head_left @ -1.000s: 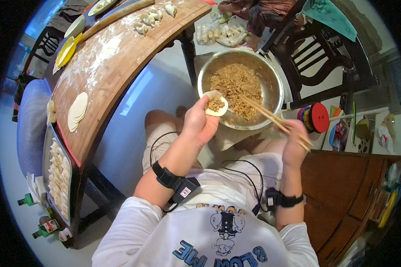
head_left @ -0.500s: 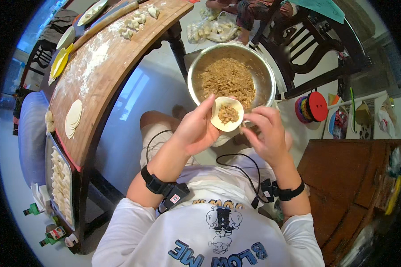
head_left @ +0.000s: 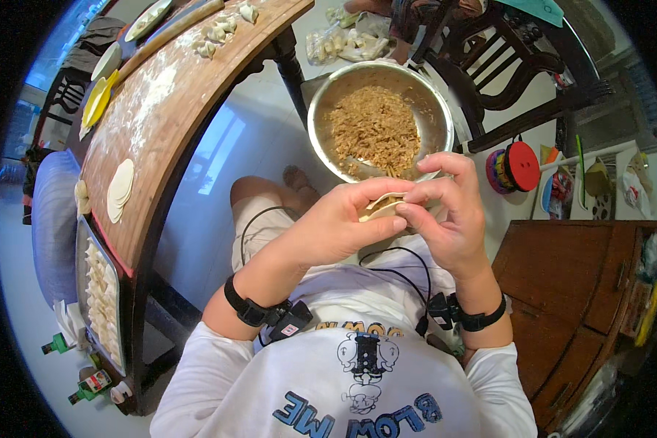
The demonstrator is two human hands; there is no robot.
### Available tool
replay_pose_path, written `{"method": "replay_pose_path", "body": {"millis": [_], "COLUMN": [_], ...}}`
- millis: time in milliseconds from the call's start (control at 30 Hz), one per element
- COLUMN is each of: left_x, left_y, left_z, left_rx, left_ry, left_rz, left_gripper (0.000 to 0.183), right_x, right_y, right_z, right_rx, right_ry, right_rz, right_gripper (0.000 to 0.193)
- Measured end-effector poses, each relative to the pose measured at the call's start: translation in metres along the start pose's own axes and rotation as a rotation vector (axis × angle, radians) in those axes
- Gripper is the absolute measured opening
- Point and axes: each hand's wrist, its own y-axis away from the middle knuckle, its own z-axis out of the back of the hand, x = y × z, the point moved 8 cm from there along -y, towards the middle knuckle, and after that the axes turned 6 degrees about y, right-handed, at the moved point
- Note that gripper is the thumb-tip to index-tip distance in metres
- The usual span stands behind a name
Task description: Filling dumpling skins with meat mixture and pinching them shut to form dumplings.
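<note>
Between my hands a dumpling wrapper [head_left: 378, 211] is folded over its filling, with a bit of filling showing at the open edge. My left hand [head_left: 344, 223] cradles it, thumb in front and fingers behind. The thumb and forefinger of my right hand [head_left: 449, 217] pinch its right end, the other fingers raised. Just beyond stands a large metal bowl [head_left: 321, 146] with minced filling [head_left: 376, 128] in it. A stack of round wrappers [head_left: 121, 191] lies on the floured wooden board [head_left: 190, 95] to the left.
Shaped dumplings [head_left: 215, 33] and a rolling pin [head_left: 169, 40] lie at the board's far end. A tray of dumplings [head_left: 101, 299] is beside the table at left. A wooden cabinet [head_left: 562, 292] stands at right, a dark chair [head_left: 504, 80] at far right. Plastic bags [head_left: 350, 44] lie on the floor.
The wrapper was open and flat on my left hand with filling in its middle; now it is folded over. Both hands have closed in on it and lowered slightly.
</note>
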Motion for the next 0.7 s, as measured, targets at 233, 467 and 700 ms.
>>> {"method": "replay_pose_path", "body": {"millis": [233,467,700], "left_x": [-0.008,-0.027,-0.026], "left_y": [0.004,0.004,0.009], "left_z": [-0.001,-0.004,0.012], "left_rx": [0.021,-0.045,-0.239], "left_ry": [-0.153,-0.279,-0.202], "left_rz": [-0.027,-0.259,-0.303], "left_gripper": [0.046,0.051,0.028], "right_x": [0.003,0.02,0.012], "right_y": [0.002,-0.001,0.005], "right_z": [-0.002,0.001,0.009], "right_rx": [-0.048,-0.026,-0.185], "right_ry": [-0.069,0.073,0.019], "right_rz": [-0.057,0.128,0.031], "right_gripper": [0.02,0.018,0.015]}}
